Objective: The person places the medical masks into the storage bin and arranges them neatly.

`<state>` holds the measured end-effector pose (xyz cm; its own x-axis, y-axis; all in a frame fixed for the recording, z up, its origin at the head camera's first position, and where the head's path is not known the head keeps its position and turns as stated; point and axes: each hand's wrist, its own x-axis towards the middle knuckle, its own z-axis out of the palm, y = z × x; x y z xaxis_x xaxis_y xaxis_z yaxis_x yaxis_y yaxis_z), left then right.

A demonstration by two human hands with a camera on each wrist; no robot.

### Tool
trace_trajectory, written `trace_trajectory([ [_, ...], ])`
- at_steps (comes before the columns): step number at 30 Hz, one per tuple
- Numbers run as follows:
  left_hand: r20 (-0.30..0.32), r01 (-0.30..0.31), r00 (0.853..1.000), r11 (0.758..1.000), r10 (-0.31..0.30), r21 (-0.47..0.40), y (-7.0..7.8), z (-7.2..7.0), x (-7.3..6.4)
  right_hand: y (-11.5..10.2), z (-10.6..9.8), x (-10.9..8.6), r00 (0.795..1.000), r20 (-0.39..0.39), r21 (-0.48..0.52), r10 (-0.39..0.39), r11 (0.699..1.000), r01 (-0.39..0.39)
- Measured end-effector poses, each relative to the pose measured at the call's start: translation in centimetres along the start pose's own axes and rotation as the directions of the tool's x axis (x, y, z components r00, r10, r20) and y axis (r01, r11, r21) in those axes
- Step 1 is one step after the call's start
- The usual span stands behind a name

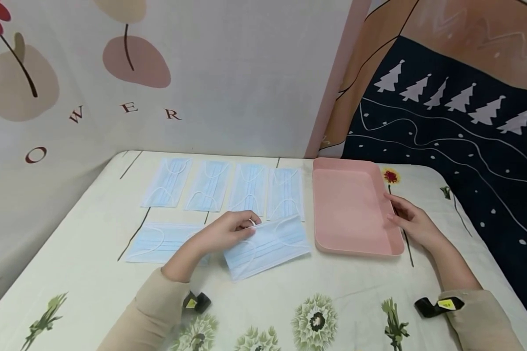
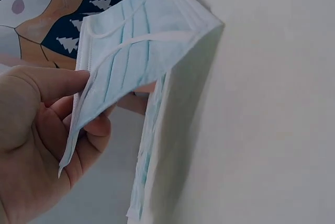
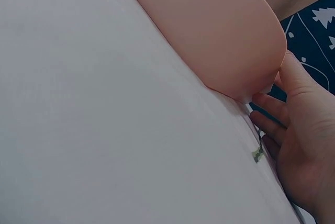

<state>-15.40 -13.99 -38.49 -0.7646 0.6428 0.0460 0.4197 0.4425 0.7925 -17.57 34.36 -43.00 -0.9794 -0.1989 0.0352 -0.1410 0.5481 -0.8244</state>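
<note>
My left hand (image 1: pixel 229 230) pinches a light blue face mask (image 1: pixel 270 249) between thumb and fingers at its upper left edge. In the left wrist view that mask is tilted up, its far part raised over the table and its white ear loops loose. Behind the left wrist, another mask (image 1: pixel 151 241) lies flat, partly covered by the hand. On the right, my right hand (image 1: pixel 415 222) holds the right side wall of a shallow pink tray (image 1: pixel 351 209). Seen from the right wrist, the thumb is at the rim and the fingers (image 3: pixel 268 122) curl beneath it outside.
Several more blue masks (image 1: pixel 207 186) lie upright in a row along the back, left of the tray. A white floral cloth (image 1: pixel 263 312) covers the table. Printed hangings (image 1: pixel 246 87) rise behind the table, with a dark one (image 1: pixel 465 146) on the right.
</note>
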Motion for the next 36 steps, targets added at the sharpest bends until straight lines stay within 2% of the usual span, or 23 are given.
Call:
trace_trajectory([
  [5,-0.036,0.003,0.999,0.998,-0.005,-0.066,0.8,0.3,0.5,-0.1,-0.1,-0.3,1.0,-0.002,-0.003,-0.014,1.0,0.014],
  [10,-0.095,0.038,0.994,0.987,-0.053,-0.153,1.8,0.8,1.3,-0.1,-0.1,-0.4,1.0,0.002,0.001,-0.015,1.0,0.015],
  [14,-0.141,0.034,0.988,0.976,-0.066,-0.213,2.5,1.3,2.1,0.0,-0.1,-0.3,1.0,0.0,-0.009,-0.001,1.0,0.001],
  [17,-0.169,0.024,0.983,0.96,-0.073,-0.28,3.0,1.7,2.9,-0.1,-0.1,-0.3,1.0,-0.004,-0.016,0.014,1.0,-0.014],
  [22,-0.209,-0.017,0.975,0.914,-0.074,-0.405,3.8,2.7,4.4,-0.3,-0.2,-0.3,1.0,-0.004,-0.017,0.006,1.0,-0.006],
  [25,-0.231,-0.034,0.97,0.893,-0.08,-0.449,4.3,3.4,5.2,-0.4,-0.2,-0.3,1.0,0.0,-0.015,-0.005,1.0,0.005],
  [32,-0.3,-0.019,0.944,0.881,-0.14,-0.472,5.4,4.9,7.4,-0.3,0.0,-0.1,1.0,0.002,-0.016,0.015,1.0,-0.015],
  [36,-0.333,-0.024,0.928,0.864,-0.169,-0.503,6.1,5.7,8.8,-0.2,0.0,-0.1,1.0,0.0,-0.019,0.022,1.0,-0.022],
])
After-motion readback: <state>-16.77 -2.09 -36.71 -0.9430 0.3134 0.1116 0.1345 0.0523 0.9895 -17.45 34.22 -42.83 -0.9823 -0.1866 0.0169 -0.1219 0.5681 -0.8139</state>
